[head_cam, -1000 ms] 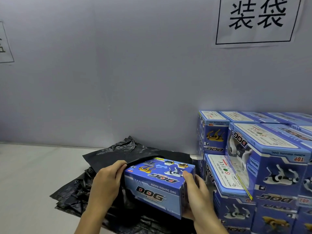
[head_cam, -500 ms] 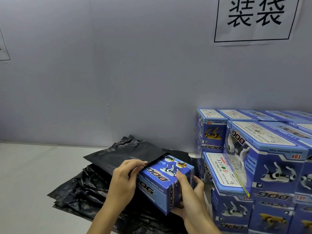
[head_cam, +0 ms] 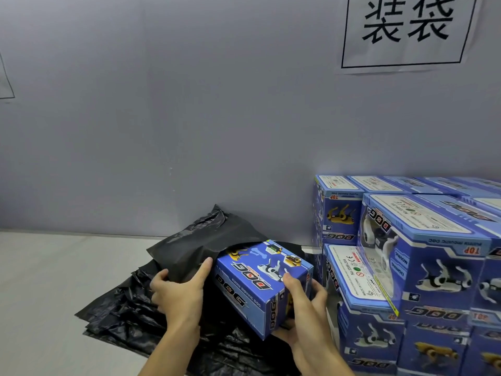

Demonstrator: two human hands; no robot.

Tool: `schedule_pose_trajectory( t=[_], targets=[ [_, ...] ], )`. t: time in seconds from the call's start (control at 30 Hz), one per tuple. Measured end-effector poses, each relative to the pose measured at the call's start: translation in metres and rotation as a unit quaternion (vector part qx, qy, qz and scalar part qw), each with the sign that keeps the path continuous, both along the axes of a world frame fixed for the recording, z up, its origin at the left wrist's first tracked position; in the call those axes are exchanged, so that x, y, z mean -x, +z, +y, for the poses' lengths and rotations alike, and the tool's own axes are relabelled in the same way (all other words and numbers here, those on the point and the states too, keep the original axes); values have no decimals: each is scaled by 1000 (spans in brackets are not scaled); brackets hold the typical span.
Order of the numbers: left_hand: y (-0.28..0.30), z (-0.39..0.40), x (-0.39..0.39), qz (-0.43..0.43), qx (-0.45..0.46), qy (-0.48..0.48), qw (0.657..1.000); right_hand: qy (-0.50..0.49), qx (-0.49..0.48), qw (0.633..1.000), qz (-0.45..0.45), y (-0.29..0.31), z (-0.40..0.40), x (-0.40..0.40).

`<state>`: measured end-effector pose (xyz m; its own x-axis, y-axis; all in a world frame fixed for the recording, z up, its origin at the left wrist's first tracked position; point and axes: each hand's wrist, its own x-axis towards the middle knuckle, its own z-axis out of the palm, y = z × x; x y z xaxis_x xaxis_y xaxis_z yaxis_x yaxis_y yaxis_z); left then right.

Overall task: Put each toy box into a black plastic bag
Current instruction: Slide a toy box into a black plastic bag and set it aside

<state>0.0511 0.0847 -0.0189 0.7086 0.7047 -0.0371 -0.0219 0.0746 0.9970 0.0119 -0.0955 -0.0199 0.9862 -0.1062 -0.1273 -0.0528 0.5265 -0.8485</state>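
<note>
A blue toy box [head_cam: 260, 283] printed with "DOG" lies tilted at the bottom centre, its far end tucked under the lip of a black plastic bag [head_cam: 211, 242]. My right hand [head_cam: 301, 308] grips the box's near right end, thumb on top and fingers round the side. My left hand [head_cam: 180, 289] holds the bag's open edge beside the box's left side, thumb stretched toward the box. The bag's inside is hidden.
A pile of flat black bags [head_cam: 130, 321] lies under the box on the pale table [head_cam: 40, 294]. Several stacked blue toy boxes [head_cam: 423, 267] fill the right side against the grey wall [head_cam: 189, 118]. A paper sign [head_cam: 406, 31] hangs above them.
The box has turned and slid further left under the bag's lip. My left hand moved from the box's left face to the bag's edge and pulled it over the box.
</note>
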Motion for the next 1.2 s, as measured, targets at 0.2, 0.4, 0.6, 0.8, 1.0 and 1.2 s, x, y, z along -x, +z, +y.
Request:
schedule_pose_trajectory(
  t=[0.2, 0.4, 0.6, 0.8, 1.0, 1.2],
  targets=[
    [-6, 6, -9, -29, 188, -11, 982, -5, 5, 1000, -5, -2, -1, -1],
    [-2, 6, -6, -43, 215, -74, 973, 13, 19, 1000, -8, -2, -2, -2],
    [5, 2, -1, -24, 246, -136, 959, 36, 24, 999, -8, -5, 1, -3],
    [7, -12, 7, -25, 259, -271, 927, 18, 11, 1000, -14, -11, 6, -3],
    [9, -13, 16, 17, 260, -403, 878, -42, 12, 998, -40, -11, 5, -6],
    [14, -15, 19, 15, 234, -372, 898, -37, -20, 999, -30, -9, 6, -2]
  ],
)
